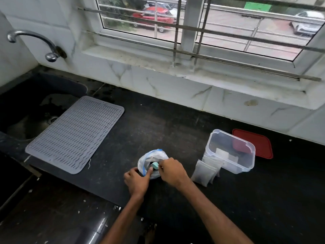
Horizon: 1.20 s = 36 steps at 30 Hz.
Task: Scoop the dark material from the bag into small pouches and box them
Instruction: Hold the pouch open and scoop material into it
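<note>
Both hands were at the zip bag [154, 155] on the black counter [175, 129].
The left hand [138, 180] gripped the bag's blue-striped rim; the right hand [173, 170] pinched a teal scoop [155, 165] in its mouth. Pouches [202, 175] leaned against the clear box [230, 152] nearby.

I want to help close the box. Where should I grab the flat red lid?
Probably pinch the flat red plastic lid at its free right edge, coming from the right: it lies flat on the black counter, and the clear plastic box covers its left side.
</note>
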Tool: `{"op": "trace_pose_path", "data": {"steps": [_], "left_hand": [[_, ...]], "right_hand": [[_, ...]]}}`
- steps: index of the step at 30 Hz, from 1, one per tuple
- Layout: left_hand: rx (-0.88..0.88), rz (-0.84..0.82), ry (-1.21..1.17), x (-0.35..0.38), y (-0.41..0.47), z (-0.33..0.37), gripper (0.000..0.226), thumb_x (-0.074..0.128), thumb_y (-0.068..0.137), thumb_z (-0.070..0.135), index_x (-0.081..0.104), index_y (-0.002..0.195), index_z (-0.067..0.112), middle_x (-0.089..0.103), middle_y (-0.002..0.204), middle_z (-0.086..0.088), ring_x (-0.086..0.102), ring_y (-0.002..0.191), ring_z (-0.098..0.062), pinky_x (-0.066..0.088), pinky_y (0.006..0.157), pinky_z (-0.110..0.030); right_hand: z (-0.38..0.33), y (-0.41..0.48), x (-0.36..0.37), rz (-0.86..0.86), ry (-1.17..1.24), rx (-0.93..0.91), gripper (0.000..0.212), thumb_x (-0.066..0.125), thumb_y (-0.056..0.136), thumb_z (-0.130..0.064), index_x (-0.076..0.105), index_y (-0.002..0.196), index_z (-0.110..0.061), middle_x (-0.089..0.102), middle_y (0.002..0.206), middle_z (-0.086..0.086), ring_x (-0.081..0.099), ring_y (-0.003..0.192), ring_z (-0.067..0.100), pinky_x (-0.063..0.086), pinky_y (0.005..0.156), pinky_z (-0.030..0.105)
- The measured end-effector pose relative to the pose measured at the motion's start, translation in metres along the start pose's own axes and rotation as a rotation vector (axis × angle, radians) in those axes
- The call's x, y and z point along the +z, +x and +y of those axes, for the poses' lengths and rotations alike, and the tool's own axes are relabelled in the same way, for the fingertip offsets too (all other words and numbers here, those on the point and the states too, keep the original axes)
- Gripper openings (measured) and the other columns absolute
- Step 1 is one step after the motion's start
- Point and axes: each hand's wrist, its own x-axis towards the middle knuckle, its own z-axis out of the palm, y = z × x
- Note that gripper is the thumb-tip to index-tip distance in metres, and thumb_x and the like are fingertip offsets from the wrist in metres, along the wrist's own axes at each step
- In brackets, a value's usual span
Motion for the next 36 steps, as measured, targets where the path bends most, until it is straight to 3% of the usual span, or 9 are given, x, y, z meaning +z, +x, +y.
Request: {"op": "trace_pose_path", "data": {"steps": [3,6,16,19,23,28,30,33,36], "left_hand": [[0.028,-0.107,0.035,0.0,0.006,0.0,0.044,0.075,0.082,0.04,0.069,0.106,0.004,0.062,0.11,-0.019,0.06,0.107,-0.036,0.051,0.092,-0.041],[-0.009,-0.165,-0.011,-0.004,0.011,0.004,0.031,0.067,0.09,0.03,0.063,0.108,0.005,0.068,0.107,-0.015,0.065,0.101,-0.035,0.05,0.08,-0.035],[-0.014,-0.214,-0.108,-0.004,0.014,0.005,0.028,0.061,0.089,0.013,0.049,0.114,0.007,0.061,0.109,-0.012,0.061,0.101,-0.031,0.053,0.088,-0.043],[-0.005,-0.241,-0.108,-0.001,0.015,0.005,0.028,0.064,0.086,0.009,0.048,0.109,0.009,0.062,0.103,-0.01,0.061,0.093,-0.027,0.053,0.08,-0.039],[-0.042,-0.228,-0.298,0.003,0.014,0.004,0.029,0.068,0.084,0.002,0.048,0.104,0.01,0.063,0.1,-0.01,0.061,0.084,-0.019,0.052,0.071,-0.033],[-0.074,-0.284,-0.5,0.006,0.02,0.002,0.032,0.072,0.084,0.0,0.049,0.102,0.014,0.064,0.104,-0.013,0.064,0.092,-0.025,0.057,0.084,-0.046],[-0.058,-0.323,-0.507,0.007,0.021,0.004,0.032,0.069,0.085,-0.002,0.049,0.103,0.015,0.064,0.105,-0.012,0.064,0.094,-0.023,0.056,0.086,-0.044],[-0.02,-0.355,-0.484,0.006,0.023,0.007,0.035,0.071,0.083,-0.004,0.051,0.101,0.019,0.066,0.105,-0.011,0.066,0.094,-0.023,0.057,0.083,-0.04],[0.017,-0.365,-0.46,0.006,0.026,0.01,0.037,0.074,0.08,-0.002,0.054,0.102,0.019,0.069,0.104,-0.01,0.069,0.094,-0.024,0.059,0.083,-0.043]], "right_hand": [[-0.005,0.007,0.006,0.001,-0.068,0.026,0.026,0.044,0.097,-0.021,0.064,0.111,-0.012,0.068,0.11,0.014,0.065,0.098,0.036,0.05,0.08,0.039],[-0.008,0.01,0.011,0.023,-0.104,0.031,0.026,0.043,0.098,-0.019,0.064,0.109,-0.011,0.069,0.109,0.012,0.066,0.096,0.034,0.049,0.078,0.039],[-0.02,0.004,0.021,0.192,0.109,0.166,0.023,0.047,0.096,-0.024,0.066,0.094,-0.012,0.072,0.093,0.008,0.069,0.084,0.026,0.051,0.074,0.036],[-0.019,0.005,0.025,0.147,0.065,0.204,0.023,0.044,0.097,-0.019,0.066,0.098,-0.01,0.071,0.099,0.009,0.068,0.091,0.028,0.05,0.078,0.037],[-0.017,0.005,0.032,0.081,0.061,0.207,0.023,0.045,0.097,-0.015,0.067,0.103,-0.009,0.07,0.103,0.01,0.068,0.095,0.028,0.051,0.082,0.038],[-0.011,0.007,0.034,0.111,0.257,0.312,0.024,0.052,0.092,-0.026,0.074,0.094,-0.016,0.073,0.092,0.005,0.069,0.086,0.023,0.054,0.075,0.033],[-0.005,0.009,0.034,0.096,0.379,0.356,0.023,0.056,0.09,-0.026,0.077,0.093,-0.017,0.074,0.088,0.004,0.068,0.08,0.02,0.052,0.07,0.029],[0.004,0.01,0.033,0.08,0.627,0.413,0.02,0.06,0.088,-0.023,0.079,0.09,-0.016,0.074,0.08,0.005,0.068,0.065,0.02,0.059,0.062,0.037],[0.009,0.008,0.032,0.06,0.8,0.507,0.02,0.059,0.094,-0.019,0.077,0.099,-0.013,0.074,0.084,0.006,0.065,0.06,0.015,0.053,0.048,0.024]]}}
